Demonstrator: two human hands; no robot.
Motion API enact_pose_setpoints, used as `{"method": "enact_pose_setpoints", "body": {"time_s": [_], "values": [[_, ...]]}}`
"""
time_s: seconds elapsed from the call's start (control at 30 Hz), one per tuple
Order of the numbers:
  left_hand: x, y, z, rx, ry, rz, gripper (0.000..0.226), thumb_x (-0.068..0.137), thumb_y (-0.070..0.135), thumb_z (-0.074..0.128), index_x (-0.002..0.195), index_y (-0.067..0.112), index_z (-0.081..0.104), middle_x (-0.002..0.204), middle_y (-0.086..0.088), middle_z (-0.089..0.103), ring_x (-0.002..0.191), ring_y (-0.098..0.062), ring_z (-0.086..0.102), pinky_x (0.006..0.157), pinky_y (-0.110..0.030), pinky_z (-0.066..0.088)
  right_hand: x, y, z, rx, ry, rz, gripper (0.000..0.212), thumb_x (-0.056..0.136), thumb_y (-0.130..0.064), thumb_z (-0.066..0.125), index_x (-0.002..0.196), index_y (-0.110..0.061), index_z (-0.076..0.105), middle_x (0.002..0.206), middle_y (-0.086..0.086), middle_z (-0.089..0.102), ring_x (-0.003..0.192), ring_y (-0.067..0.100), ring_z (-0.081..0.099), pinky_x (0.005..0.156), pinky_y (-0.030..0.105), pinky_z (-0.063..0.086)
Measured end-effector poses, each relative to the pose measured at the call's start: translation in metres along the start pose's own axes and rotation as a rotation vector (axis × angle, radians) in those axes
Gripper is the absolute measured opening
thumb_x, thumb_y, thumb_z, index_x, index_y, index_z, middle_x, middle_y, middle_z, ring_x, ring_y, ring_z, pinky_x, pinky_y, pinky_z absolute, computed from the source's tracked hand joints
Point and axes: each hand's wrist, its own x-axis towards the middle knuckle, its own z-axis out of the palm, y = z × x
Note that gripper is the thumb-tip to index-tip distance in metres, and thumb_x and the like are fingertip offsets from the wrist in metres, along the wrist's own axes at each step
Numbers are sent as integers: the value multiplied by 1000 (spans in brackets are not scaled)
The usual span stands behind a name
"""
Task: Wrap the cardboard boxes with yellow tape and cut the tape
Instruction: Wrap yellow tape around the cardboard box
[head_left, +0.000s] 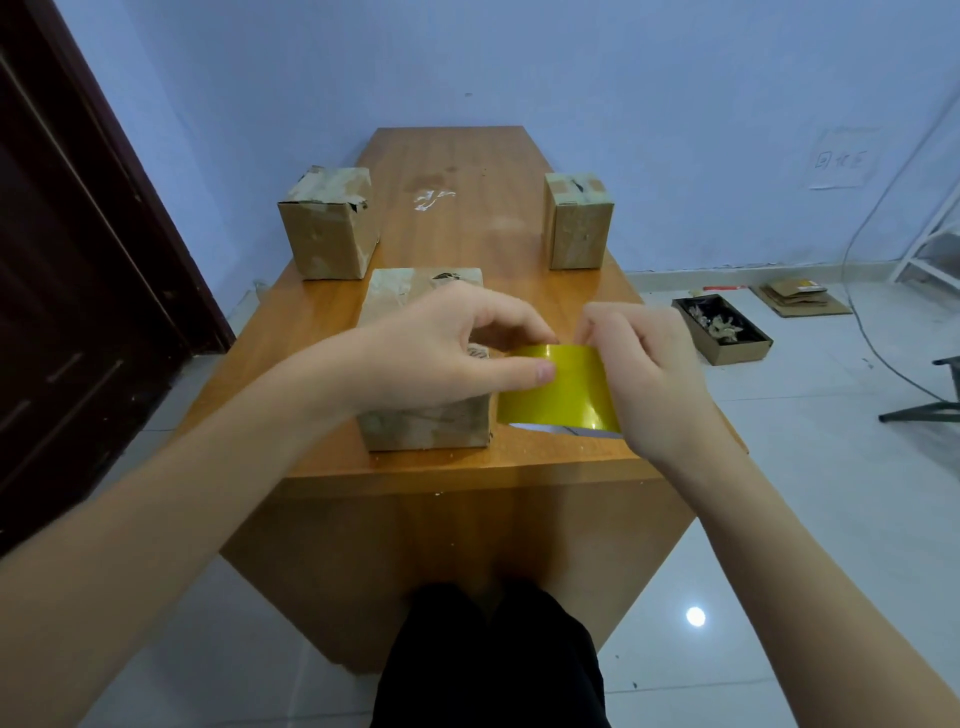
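Observation:
A roll of yellow tape (558, 389) is held above the near edge of the wooden table (467, 218). My right hand (649, 374) grips the roll from its right side. My left hand (447, 353) pinches at the roll's left top edge with thumb and fingers. Just behind and under my left hand stands a worn cardboard box (421, 426), partly hidden by the hand. A second cardboard box (330, 223) sits at the table's left edge, and a third cardboard box (577, 221) at the right edge.
A dark door (67, 260) stands at the left. On the tiled floor to the right lie an open box of scraps (722, 327), flattened cardboard (800, 299), a cable and a chair base (930, 405). My dark-clothed legs (493, 660) are below the table.

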Motion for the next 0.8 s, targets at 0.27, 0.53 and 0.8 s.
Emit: {"method": "enact_pose_setpoints", "body": {"time_s": [0.27,0.53,0.8], "values": [[3,7,4,-99,-303,-58,20,86,29,42,91,15,55,81,3,54,73,-8,51,72,-32,47,1,-7,-9,107,-174,67,27,76,-11,36,51,-4,30,51,-3,22,50,7,21,45,18,19],[0,6,1,-22,-313,1,21,86,23,46,94,7,58,81,-10,58,68,-15,51,64,-31,46,2,-9,-13,81,-328,40,28,76,-12,35,51,-2,28,53,4,24,52,11,23,46,23,19],[3,4,1,6,-309,19,22,82,18,51,90,-1,59,78,-14,56,64,-13,51,58,-24,44,4,-11,-12,62,-395,38,30,78,-14,34,49,-15,31,50,-6,26,49,7,25,45,20,22]]}}
